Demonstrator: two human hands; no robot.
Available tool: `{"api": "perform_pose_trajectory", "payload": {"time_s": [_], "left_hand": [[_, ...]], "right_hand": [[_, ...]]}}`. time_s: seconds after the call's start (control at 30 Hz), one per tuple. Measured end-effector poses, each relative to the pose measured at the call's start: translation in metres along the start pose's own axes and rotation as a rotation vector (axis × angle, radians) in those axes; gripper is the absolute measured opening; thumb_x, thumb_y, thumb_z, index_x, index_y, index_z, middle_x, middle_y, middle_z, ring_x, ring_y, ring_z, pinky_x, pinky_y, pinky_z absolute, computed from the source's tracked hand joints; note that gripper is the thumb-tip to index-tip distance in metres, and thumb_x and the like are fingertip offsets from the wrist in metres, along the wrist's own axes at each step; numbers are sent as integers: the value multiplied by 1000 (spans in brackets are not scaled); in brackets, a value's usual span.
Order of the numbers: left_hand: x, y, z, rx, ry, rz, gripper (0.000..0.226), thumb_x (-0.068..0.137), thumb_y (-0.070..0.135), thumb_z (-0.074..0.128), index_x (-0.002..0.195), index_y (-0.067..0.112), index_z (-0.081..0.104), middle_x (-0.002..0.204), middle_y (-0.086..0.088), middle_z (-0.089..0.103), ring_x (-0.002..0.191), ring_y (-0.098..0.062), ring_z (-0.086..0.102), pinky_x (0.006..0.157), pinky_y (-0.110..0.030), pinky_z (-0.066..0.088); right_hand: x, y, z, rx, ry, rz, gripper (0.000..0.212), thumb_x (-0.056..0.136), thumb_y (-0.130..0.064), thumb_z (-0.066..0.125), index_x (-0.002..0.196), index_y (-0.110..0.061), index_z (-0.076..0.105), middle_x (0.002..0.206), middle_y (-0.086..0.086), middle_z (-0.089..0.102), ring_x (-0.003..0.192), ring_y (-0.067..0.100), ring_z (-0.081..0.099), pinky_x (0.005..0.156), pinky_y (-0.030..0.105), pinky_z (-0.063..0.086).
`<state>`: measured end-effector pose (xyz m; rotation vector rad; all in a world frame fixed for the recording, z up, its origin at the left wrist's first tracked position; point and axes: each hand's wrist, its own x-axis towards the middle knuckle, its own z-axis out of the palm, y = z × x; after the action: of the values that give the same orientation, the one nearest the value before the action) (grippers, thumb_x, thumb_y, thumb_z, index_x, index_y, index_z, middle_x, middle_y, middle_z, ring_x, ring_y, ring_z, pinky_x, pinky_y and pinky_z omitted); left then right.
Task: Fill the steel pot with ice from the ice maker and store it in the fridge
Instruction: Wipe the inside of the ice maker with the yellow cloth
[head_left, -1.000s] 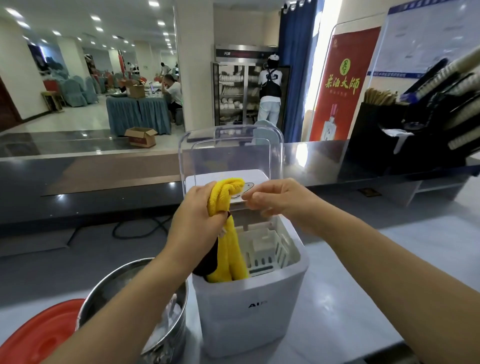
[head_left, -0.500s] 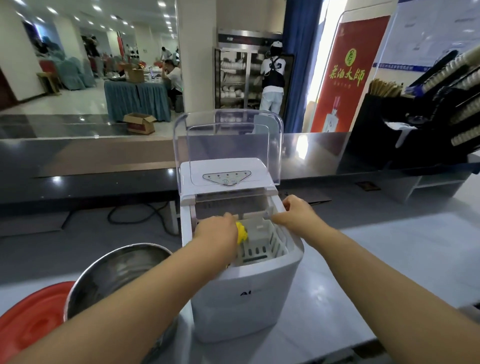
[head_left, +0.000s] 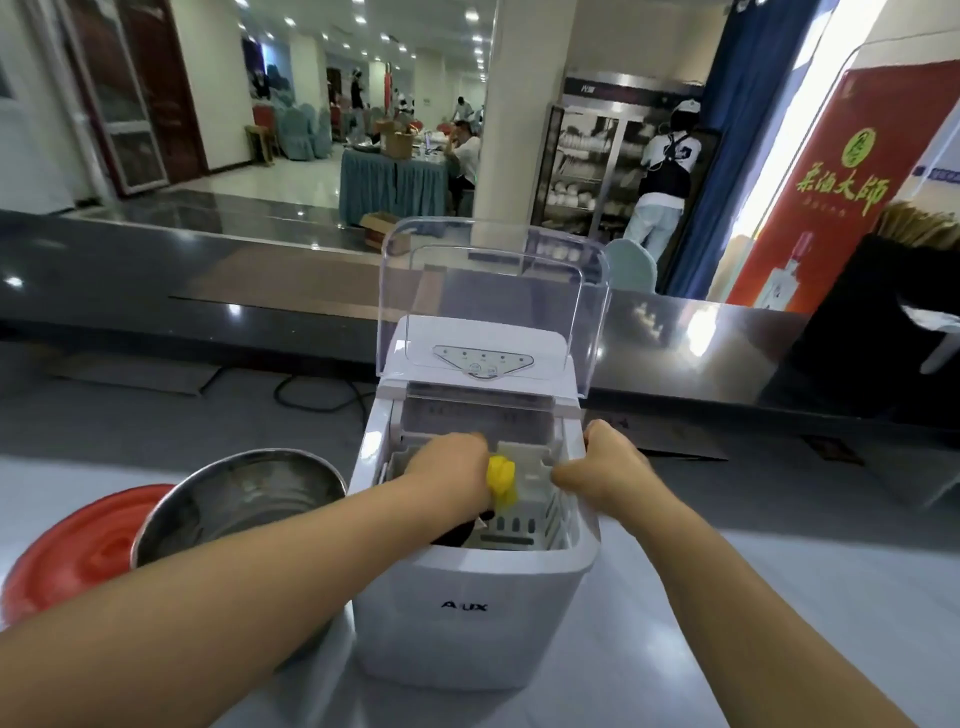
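Hands now lower than before, inside white boxy plastic ice maker (head_left: 467, 608). Left hand (head_left: 447, 462) clutches yellow cloth (head_left: 501, 478); right hand (head_left: 608, 467) grips white slotted basket (head_left: 524, 525) rim. Round steel pot (head_left: 234, 499) stands just left. I judge risk: cloth snags basket, lift tilts, any ice spills.

Pale grey countertop (head_left: 779, 571) with three things standing on it.
A white AUX ice maker (head_left: 472, 608) stands on the bare top, its clear lid tilted up. A steel pot (head_left: 234, 499) sits just left of the ice maker; whether they touch cannot be told. A red plastic lid (head_left: 78, 561) lies farther left, partly hidden by the pot. Behind the ice maker runs a dark glossy ledge (head_left: 156, 280).
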<state>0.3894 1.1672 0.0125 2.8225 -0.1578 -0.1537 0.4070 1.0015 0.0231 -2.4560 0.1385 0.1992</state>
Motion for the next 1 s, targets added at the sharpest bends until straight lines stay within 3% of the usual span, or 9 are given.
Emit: {"api": "perform_pose_trajectory", "payload": {"time_s": [0.1,0.2,0.37,0.5,0.63,0.77,0.9,1.0], "left_hand": [[-1,9,4,-147,51,-15,26,79,30,66,94,14,53,98,-8,63,93,-28,60,65,-29,42],[0,15,8,-240,56,9,32,75,36,71,98,17,61,93,-2,67,85,-20,62,67,-29,49],[1,21,10,-319,-160,107,22,78,32,72,92,16,67,87,-2,67,80,-18,61,73,-33,50],[1,16,6,-378,-327,161,10,83,24,68,90,19,66,83,2,64,74,-13,57,69,-27,46],[-3,12,8,-413,-382,217,6,83,25,67,87,27,63,82,6,63,75,-11,56,70,-26,46],[-3,8,6,-401,-453,264,16,85,20,64,77,32,59,74,15,59,73,-7,54,69,-23,44],[-11,7,1,-395,-515,305,15,87,21,60,86,36,63,91,10,66,84,-10,60,86,-31,50],[-14,5,-5,-363,-530,344,16,90,21,56,87,36,62,94,6,66,84,-11,59,87,-33,51]], "right_hand": [[2,3,0,16,-10,-31,30,78,-22,69,97,-19,46,88,2,54,77,15,55,60,27,46],[3,5,0,11,11,-40,30,76,-24,70,95,-19,47,87,1,56,79,16,57,65,30,51],[2,3,-3,-2,-8,-71,30,79,-26,71,96,-19,47,87,0,55,76,13,55,55,24,43],[1,3,-2,-2,-1,-60,30,79,-26,70,97,-20,47,87,0,55,77,13,55,54,23,42],[-2,-2,-4,-74,24,-71,31,80,-22,70,94,-18,43,81,-2,48,69,9,47,49,22,35],[-2,-8,-5,-87,-10,-53,37,78,-18,73,96,-18,41,80,-3,46,68,9,46,50,22,37],[-1,-9,-2,-67,-5,-37,42,77,-17,74,99,-19,39,80,-4,45,69,10,46,57,24,42],[-3,-8,-1,-58,10,-36,41,78,-17,74,100,-18,39,80,-4,44,70,10,46,60,26,42]]}}
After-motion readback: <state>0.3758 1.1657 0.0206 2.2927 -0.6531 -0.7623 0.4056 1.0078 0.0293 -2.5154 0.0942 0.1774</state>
